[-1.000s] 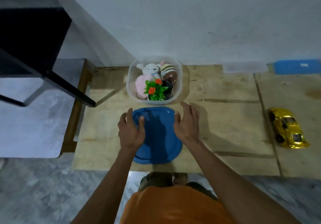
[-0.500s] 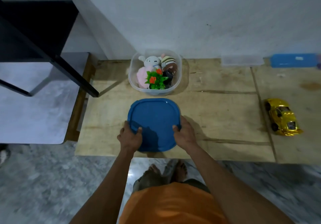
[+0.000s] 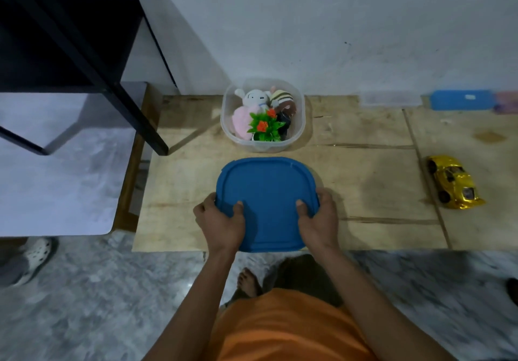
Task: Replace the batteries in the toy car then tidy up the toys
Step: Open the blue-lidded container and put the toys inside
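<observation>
A blue square lid (image 3: 267,192) is held over the low wooden board (image 3: 364,181). My left hand (image 3: 220,222) grips its near left edge with the thumb on top. My right hand (image 3: 318,220) grips its near right edge the same way. Just beyond the lid stands a clear plastic tub (image 3: 297,133), uncovered. Inside it are a white plush rabbit (image 3: 253,98), a pink plush, a striped brown plush (image 3: 283,100) and a small green plant with orange flowers (image 3: 263,128). A shiny yellow toy car (image 3: 454,182) rests on the board at the right, apart from both hands.
A black metal frame (image 3: 84,61) stands at the left, one leg on the board's corner. A clear lid (image 3: 389,98) and a blue box (image 3: 461,100) lie by the wall at the back right. Another person's white shoe (image 3: 33,257) is on the marble floor, left.
Both hands slid from resting on the lid's far part to its near edge and took hold of it. The lid now sits higher and larger in view.
</observation>
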{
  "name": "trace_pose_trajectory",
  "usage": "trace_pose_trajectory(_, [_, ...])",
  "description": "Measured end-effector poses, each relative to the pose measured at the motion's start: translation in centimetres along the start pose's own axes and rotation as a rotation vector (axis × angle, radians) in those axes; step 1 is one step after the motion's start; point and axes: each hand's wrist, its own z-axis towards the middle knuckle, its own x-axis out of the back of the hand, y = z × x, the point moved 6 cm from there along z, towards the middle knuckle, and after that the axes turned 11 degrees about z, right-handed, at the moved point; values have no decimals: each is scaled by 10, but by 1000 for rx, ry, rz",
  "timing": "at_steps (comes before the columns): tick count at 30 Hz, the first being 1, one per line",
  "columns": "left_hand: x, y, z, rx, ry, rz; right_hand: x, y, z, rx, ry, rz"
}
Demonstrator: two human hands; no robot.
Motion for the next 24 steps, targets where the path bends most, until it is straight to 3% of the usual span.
trace_pose_trajectory(7, [8, 64, 39, -176, 27, -23, -5, -62, 35, 182, 25, -21])
trace_pose_trajectory(12, [-8, 110, 82, -196, 10, 8, -29, -84, 99, 197, 13, -64])
trace_pose_trajectory(24, [-47, 148, 174, -192, -18, 145, -77, -106, 202, 196, -52, -108])
